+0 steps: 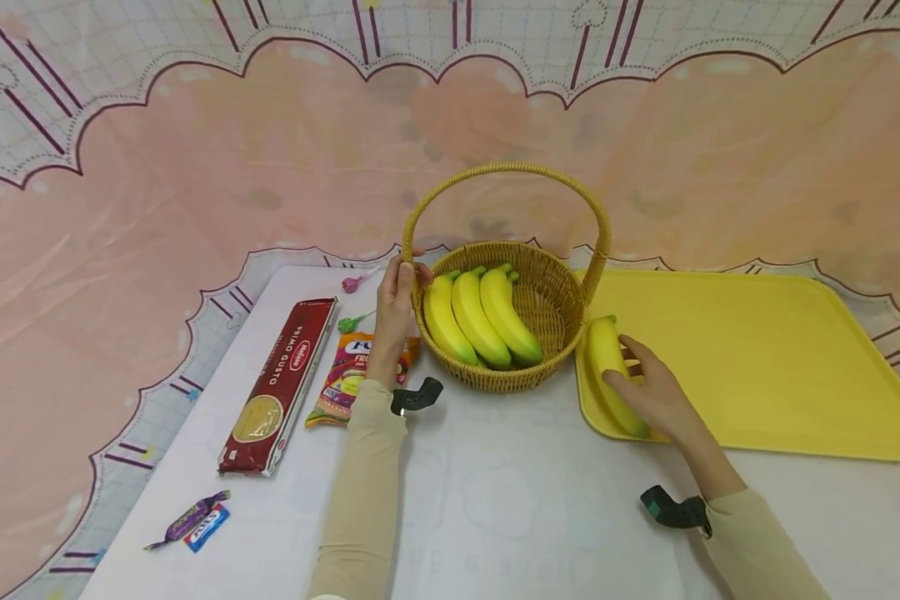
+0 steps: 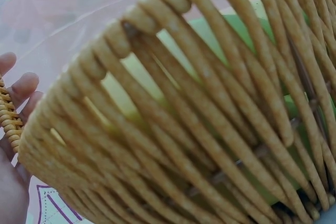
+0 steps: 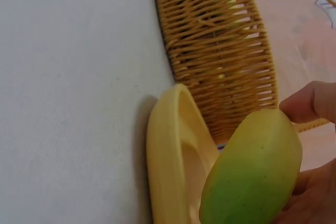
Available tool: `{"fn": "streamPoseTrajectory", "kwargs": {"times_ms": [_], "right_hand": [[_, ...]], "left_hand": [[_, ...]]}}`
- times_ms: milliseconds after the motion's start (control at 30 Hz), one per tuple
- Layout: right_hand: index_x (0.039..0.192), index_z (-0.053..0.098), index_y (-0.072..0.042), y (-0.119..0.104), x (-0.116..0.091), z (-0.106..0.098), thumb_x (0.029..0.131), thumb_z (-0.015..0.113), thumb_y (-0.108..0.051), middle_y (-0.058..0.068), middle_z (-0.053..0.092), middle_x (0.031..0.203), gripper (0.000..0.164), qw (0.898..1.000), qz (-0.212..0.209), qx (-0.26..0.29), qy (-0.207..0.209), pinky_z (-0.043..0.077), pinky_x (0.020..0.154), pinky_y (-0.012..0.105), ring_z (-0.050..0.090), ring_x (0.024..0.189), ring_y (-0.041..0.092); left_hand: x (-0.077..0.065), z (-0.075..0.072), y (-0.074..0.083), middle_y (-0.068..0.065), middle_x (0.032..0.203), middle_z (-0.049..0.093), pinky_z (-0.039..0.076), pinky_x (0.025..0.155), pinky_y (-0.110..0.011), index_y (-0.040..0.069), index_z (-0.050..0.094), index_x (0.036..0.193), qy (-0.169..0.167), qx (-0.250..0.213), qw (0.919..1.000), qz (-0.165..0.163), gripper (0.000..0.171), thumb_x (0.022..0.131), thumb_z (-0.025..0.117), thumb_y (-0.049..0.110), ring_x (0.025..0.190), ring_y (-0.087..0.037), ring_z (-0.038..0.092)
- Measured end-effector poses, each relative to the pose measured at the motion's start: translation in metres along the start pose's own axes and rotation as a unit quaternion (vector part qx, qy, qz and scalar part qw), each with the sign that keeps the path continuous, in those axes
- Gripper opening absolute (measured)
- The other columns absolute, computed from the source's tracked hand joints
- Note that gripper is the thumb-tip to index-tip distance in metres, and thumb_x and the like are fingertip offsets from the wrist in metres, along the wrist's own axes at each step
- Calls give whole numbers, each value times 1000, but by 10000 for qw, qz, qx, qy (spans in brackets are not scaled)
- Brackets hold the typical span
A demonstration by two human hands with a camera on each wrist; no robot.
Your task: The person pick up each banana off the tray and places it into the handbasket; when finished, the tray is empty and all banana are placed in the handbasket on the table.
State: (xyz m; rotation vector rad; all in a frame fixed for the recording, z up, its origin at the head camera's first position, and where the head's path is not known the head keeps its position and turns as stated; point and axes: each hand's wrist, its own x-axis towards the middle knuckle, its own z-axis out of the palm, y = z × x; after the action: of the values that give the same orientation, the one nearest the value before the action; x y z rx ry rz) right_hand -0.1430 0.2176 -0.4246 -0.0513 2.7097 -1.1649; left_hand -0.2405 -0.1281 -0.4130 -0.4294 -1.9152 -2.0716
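My left hand (image 1: 397, 292) grips the handle of a woven wicker basket (image 1: 495, 379) where it meets the left rim. Inside the basket several yellow bananas (image 1: 461, 312) with green tips lie side by side toward the left. The left wrist view shows the basket's slatted wall (image 2: 157, 129) close up, with fingers (image 2: 23, 87) around the handle at the left. To the right, my right hand (image 1: 656, 392) holds one more banana (image 1: 606, 354) between thumb and fingers, over the left edge of a yellow tray (image 1: 757, 358). Its green end (image 3: 247, 182) looms large in the right wrist view.
Left of the basket lie a red pasta packet (image 1: 279, 383), an orange and purple snack bag (image 1: 341, 387) and two lollipops (image 1: 350, 285). Two small wrapped candies (image 1: 191, 521) sit near the table's left edge. A patterned pink cloth (image 1: 307, 167) hangs behind the white table.
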Motion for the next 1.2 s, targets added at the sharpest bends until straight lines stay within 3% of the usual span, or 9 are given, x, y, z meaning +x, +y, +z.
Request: {"fn": "streamPoseTrajectory", "kwargs": {"times_ms": [233, 433, 600, 733, 1033, 1200], "right_hand": [[150, 21, -6, -11, -15, -6, 96, 49, -33, 23, 43, 137, 67, 9981, -551, 32, 259, 47, 87, 47, 49, 113, 37], [148, 29, -8, -24, -25, -8, 96, 47, -22, 22, 52, 128, 56, 9907, -1099, 316, 740, 47, 77, 21, 56, 99, 28], [145, 36, -9, -29, -27, -9, 98, 45, -17, 22, 56, 126, 48, 9788, -1511, 841, 1093, 47, 73, 10, 58, 93, 2], [145, 37, -10, -33, -25, -10, 100, 45, -19, 21, 55, 129, 47, 9731, -1630, 1155, 1151, 46, 75, 8, 54, 95, -9], [147, 34, -18, -52, -10, -11, 101, 41, -29, 16, 57, 124, 48, 9741, -1372, 1526, 946, 49, 71, 14, 57, 87, 3], [148, 28, -16, -59, 4, -10, 101, 40, -29, 16, 54, 126, 50, 9631, -1444, 2147, 745, 49, 72, 17, 58, 88, 5]], "left_hand": [[0, -1, 2, -28, 102, 50, 42, 96, -37, -5, 43, 129, 31, 32, 10000, 35, 37, 104, 28, 17, 100, -40, 48], [0, -1, 1, -30, 103, 50, 43, 96, -33, -4, 44, 127, 53, 49, 10000, 25, 35, 104, 29, 18, 101, -45, 47], [0, 0, 2, -24, 101, 52, 43, 96, -32, -1, 45, 127, 67, 76, 9999, -38, 35, 104, 29, 19, 99, -37, 50], [1, 1, 2, -22, 100, 51, 42, 97, -32, -1, 45, 128, 60, 41, 10000, -60, 35, 104, 28, 19, 99, -34, 50], [0, 1, 1, -30, 102, 49, 43, 94, -33, -2, 45, 128, 36, 32, 10000, 39, 36, 104, 27, 19, 98, -39, 49], [0, 1, 1, -33, 103, 49, 43, 95, -37, -3, 44, 127, 7, 69, 10000, 72, 35, 105, 26, 17, 101, -46, 46]]}}
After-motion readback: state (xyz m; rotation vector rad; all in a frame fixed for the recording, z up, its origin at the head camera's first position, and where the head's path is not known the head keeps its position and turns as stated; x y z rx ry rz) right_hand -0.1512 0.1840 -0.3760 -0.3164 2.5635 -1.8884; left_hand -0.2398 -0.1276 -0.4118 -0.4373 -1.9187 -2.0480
